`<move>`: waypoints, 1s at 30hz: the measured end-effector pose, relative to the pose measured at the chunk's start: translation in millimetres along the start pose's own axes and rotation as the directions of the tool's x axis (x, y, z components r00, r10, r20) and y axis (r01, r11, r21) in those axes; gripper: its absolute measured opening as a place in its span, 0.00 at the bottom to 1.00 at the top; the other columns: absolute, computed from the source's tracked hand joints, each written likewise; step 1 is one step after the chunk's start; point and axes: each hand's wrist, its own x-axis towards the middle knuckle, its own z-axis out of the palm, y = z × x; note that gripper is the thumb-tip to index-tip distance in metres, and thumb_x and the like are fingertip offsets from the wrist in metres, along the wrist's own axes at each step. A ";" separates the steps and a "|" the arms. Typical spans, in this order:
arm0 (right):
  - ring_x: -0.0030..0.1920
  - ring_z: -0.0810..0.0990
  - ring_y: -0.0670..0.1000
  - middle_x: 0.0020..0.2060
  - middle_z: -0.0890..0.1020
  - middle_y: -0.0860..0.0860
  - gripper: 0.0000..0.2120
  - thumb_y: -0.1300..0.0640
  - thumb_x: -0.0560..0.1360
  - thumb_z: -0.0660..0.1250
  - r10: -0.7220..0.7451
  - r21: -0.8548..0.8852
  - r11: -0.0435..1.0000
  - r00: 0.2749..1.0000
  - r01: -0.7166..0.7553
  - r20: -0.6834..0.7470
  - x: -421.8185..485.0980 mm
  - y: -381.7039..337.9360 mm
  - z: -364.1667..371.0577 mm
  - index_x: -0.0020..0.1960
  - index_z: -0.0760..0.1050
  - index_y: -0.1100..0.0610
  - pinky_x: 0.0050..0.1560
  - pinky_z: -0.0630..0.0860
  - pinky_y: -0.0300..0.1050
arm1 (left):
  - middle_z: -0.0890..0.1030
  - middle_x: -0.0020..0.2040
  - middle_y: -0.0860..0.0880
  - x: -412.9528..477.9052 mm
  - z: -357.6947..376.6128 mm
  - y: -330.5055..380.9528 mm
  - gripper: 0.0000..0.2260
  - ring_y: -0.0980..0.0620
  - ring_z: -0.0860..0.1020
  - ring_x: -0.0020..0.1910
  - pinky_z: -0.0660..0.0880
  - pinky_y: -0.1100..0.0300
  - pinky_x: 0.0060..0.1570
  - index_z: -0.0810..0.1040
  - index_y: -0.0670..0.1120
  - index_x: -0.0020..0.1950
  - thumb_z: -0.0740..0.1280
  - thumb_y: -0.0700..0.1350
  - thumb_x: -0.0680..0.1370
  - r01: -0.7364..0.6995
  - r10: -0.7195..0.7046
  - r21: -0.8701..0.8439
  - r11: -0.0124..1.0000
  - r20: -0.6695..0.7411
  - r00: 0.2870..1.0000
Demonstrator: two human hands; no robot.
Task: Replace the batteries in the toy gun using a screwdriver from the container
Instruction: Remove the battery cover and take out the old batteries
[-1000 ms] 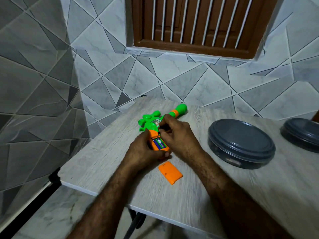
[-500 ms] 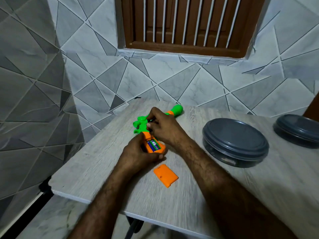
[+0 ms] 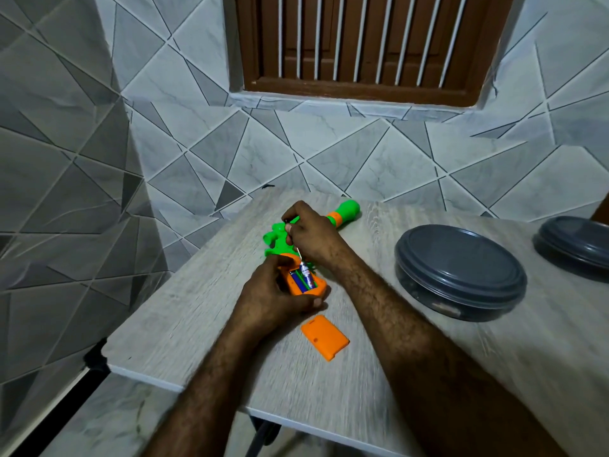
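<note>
Orange-gripped plastic toy gun (image 3: 277, 238) clasped by left hand (image 3: 273, 295); right hand (image 3: 313, 235) pinches thin screwdriver (image 3: 298, 253) (tip at batteries (image 3: 305, 279))

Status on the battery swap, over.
Left hand grips green-and-orange plastic toy gun. Right hand pinches thin screwdriver, tip at batteries. Orange cover off, on wooden table. Nothing obstructing.

Both our bare forearms reach forward and converge. Our left hand (image 3: 273, 298) curls its fingers (image 3: 280, 263) round the toy gun (image 3: 274, 239); our right hand (image 3: 313, 237), just beyond, pinches the screwdriver (image 3: 299, 253).
</note>
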 end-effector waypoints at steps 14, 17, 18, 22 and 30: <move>0.34 0.75 0.48 0.41 0.81 0.53 0.08 0.60 0.74 0.62 0.167 0.164 0.975 0.979 -0.146 -0.119 -23.4 6.9 -26.1 0.51 0.77 0.53 0.31 0.69 0.39 | 0.75 0.64 0.53 2.9 2.3 -5.7 0.34 0.55 0.76 0.56 0.70 0.64 0.49 0.73 0.56 0.67 0.81 0.55 0.63 -0.030 0.031 0.026 0.999 -0.022 0.999; 0.36 0.76 0.49 0.40 0.81 0.54 0.11 0.52 0.71 0.71 0.148 -0.082 0.986 0.989 -0.147 0.015 -39.0 9.2 -31.2 0.47 0.80 0.59 0.36 0.73 0.44 | 0.76 0.62 0.54 3.0 2.1 -6.0 0.35 0.56 0.78 0.55 0.72 0.64 0.49 0.73 0.57 0.65 0.81 0.56 0.61 -0.031 0.031 0.002 1.000 -0.010 0.999; 0.36 0.77 0.49 0.39 0.82 0.54 0.13 0.50 0.69 0.73 0.162 -0.118 0.981 0.985 -0.154 0.058 -44.3 8.5 -30.3 0.46 0.80 0.60 0.35 0.74 0.45 | 0.77 0.61 0.54 3.6 2.1 -6.4 0.35 0.56 0.78 0.54 0.74 0.62 0.50 0.74 0.58 0.63 0.80 0.59 0.59 -0.031 0.031 -0.007 1.000 -0.007 1.000; 0.45 0.83 0.54 0.42 0.84 0.56 0.14 0.50 0.67 0.76 0.204 -0.121 0.972 0.978 -0.199 0.032 -53.1 7.6 -23.2 0.43 0.80 0.60 0.44 0.78 0.49 | 0.79 0.58 0.55 4.4 2.3 -7.2 0.37 0.55 0.79 0.54 0.77 0.55 0.54 0.73 0.62 0.59 0.76 0.67 0.52 -0.025 0.025 -0.001 1.000 -0.016 1.000; 0.44 0.83 0.54 0.41 0.85 0.55 0.15 0.48 0.65 0.74 0.255 0.035 0.967 0.964 -0.253 -0.073 -52.8 5.7 -15.9 0.44 0.82 0.58 0.47 0.81 0.53 | 0.78 0.61 0.54 5.9 1.9 -10.9 0.41 0.54 0.78 0.57 0.76 0.50 0.59 0.72 0.61 0.63 0.77 0.67 0.52 -0.011 0.011 -0.005 1.000 -0.004 1.000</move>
